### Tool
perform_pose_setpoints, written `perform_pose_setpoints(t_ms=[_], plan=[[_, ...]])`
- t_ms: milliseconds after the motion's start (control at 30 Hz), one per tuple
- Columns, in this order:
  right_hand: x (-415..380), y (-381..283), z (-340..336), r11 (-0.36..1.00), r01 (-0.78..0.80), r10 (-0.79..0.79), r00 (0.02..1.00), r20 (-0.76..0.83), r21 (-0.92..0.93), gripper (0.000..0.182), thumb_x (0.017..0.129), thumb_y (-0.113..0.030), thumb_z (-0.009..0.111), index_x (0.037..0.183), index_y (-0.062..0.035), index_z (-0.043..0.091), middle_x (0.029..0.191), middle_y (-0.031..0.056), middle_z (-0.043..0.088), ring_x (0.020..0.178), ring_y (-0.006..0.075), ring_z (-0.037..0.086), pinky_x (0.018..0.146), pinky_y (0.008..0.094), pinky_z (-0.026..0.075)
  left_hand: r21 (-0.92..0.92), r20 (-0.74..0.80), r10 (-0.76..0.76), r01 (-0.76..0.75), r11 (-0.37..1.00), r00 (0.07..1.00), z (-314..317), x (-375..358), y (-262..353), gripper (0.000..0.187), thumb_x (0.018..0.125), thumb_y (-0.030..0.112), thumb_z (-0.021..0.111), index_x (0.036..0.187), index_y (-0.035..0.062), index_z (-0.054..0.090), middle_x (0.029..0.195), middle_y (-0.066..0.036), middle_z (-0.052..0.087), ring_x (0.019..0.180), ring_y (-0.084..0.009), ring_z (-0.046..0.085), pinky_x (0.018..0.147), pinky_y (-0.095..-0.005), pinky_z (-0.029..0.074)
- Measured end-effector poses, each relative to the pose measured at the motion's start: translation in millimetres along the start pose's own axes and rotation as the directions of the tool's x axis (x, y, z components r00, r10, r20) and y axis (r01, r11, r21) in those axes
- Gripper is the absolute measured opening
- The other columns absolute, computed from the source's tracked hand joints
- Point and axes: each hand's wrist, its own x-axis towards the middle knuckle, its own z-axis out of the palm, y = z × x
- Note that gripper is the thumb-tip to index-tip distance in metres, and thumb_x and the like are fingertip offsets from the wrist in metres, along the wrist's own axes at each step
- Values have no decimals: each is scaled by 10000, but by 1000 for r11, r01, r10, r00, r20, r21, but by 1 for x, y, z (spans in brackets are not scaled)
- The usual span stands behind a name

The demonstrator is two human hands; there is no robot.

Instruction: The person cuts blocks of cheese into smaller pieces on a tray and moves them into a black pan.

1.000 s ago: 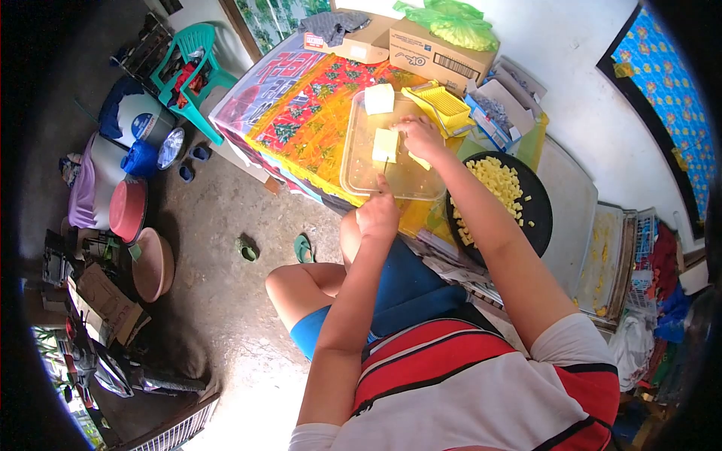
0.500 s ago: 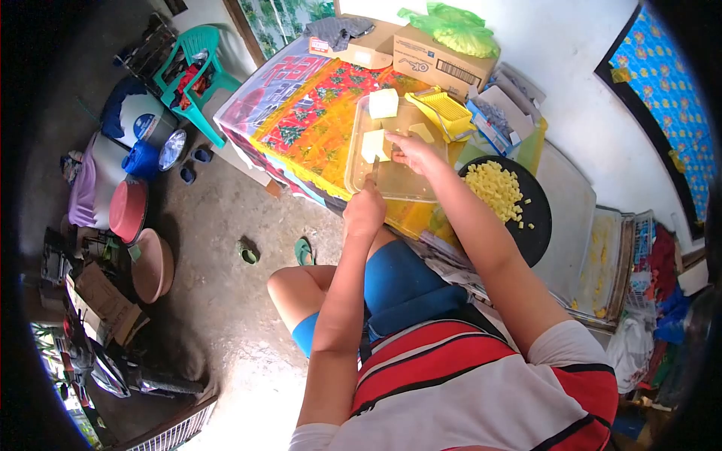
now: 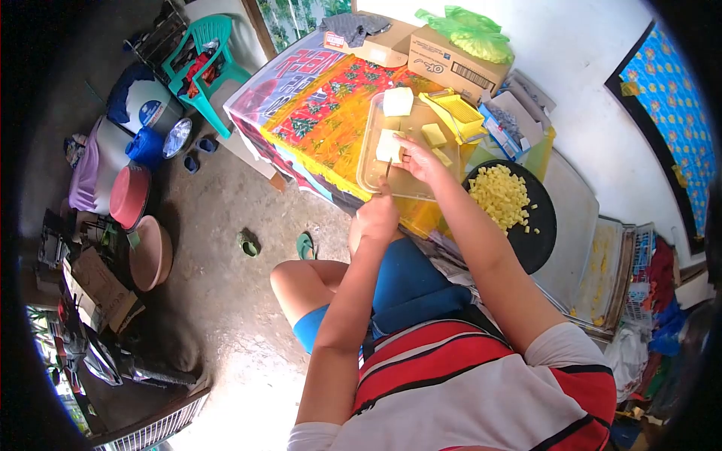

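Note:
My left hand (image 3: 377,218) is wrapped round the handle of a knife (image 3: 388,170), whose blade points away from me at the near edge of a pale yellow block (image 3: 389,146). My right hand (image 3: 421,163) steadies that block from its right side, thumb and fingers against it. Both work over a shallow clear plastic tray (image 3: 366,169). A larger pale block (image 3: 398,101) stands at the tray's far end. Smaller pieces (image 3: 434,135) lie right of my right hand, one partly behind it. Small yellow cubes (image 3: 499,197) are heaped on a round black tray (image 3: 535,244) beside my right forearm.
A yellow grater-like plastic piece (image 3: 460,116) and an opened blue-and-white box (image 3: 505,128) sit past the clear tray. A cardboard box (image 3: 457,64) with a green bag (image 3: 470,34) stands behind. Flat metal trays (image 3: 560,192) lie at right; a green chair (image 3: 207,64) stands far left.
The whole view has shifted slightly. The knife has drawn back toward me and shows at the block's near edge. More of the small pieces right of my right hand are visible.

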Motion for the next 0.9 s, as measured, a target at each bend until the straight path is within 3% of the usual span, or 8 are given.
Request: perform_pose_setpoints(t_ms=[367, 467, 567, 900], plan=[[-3, 1, -2, 994, 2, -3, 1000, 0, 113, 463, 833, -383, 698, 1178, -116, 543, 1071, 64, 652, 952, 189, 642, 811, 337, 517, -9, 42, 30, -29, 1000, 999, 0, 2, 1, 581, 839, 126, 474, 1390, 7, 332, 836, -203, 673, 742, -360, 678, 671, -459, 540], [-5, -1, 0, 992, -31, 34, 999, -19, 125, 494, 878, -350, 649, 1268, -93, 488, 1135, 114, 637, 1043, 225, 621, 894, 368, 496, -10, 79, 18, -18, 1000, 997, -8, 2, 5, 584, 839, 122, 473, 1392, 1, 329, 840, -211, 673, 756, -359, 680, 681, -458, 541], [-6, -1, -1, 992, -22, 22, 1000, 6, 127, 504, 876, -362, 651, 1268, -92, 487, 1139, 117, 634, 1055, 225, 614, 901, 370, 492, -10, 80, 24, -23, 1000, 997, -7, 3, 5, 581, 841, 126, 473, 1389, -4, 329, 836, -215, 673, 758, -359, 681, 680, -459, 542], [-5, 2, -2, 992, -13, 13, 1000, 0, 123, 553, 838, -454, 672, 1225, -90, 518, 1094, 85, 641, 975, 196, 623, 829, 341, 502, 50, 138, 10, -17, 999, 990, -11, 6, 3, 578, 846, 139, 480, 1386, -4, 333, 876, -209, 676, 793, -344, 685, 706, -459, 545]])
